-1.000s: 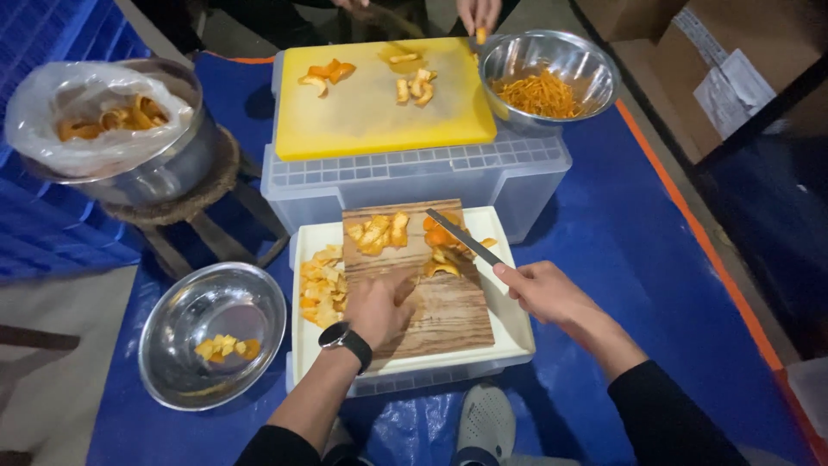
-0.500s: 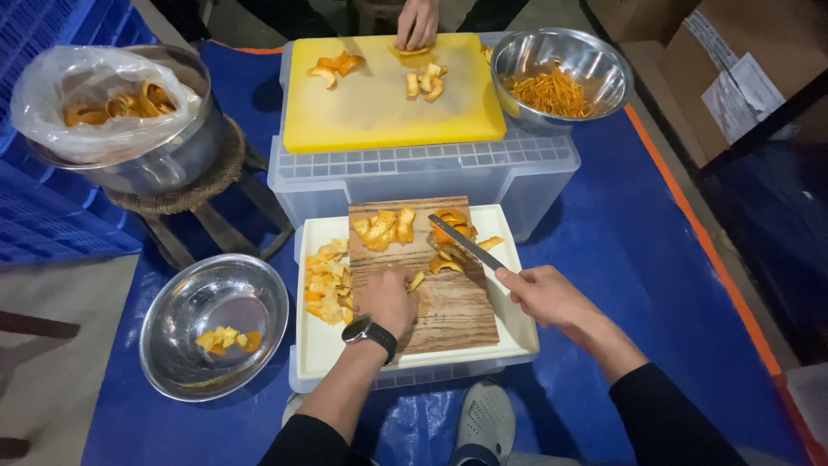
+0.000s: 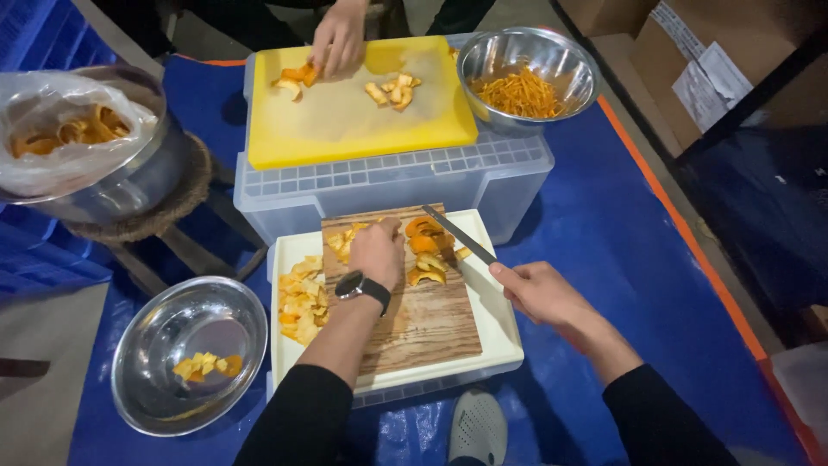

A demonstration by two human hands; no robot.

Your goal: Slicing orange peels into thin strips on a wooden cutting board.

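While peel pieces (image 3: 424,252) lie uncut at the far end of the wood board (image 3: 423,324), left hand (image 3: 377,252) presses flat on them, fingers loosely curled, nothing gripped. Right hand (image 3: 536,292) has its grip closed round the knife (image 3: 458,234), blade angled over the peel w/ tip toward the board's far edge. Cut scraps (image 3: 302,298) heaped by the board's left edge; bowl (image 3: 191,352) at left holds only a few bits, so prob. early-to-mid job.
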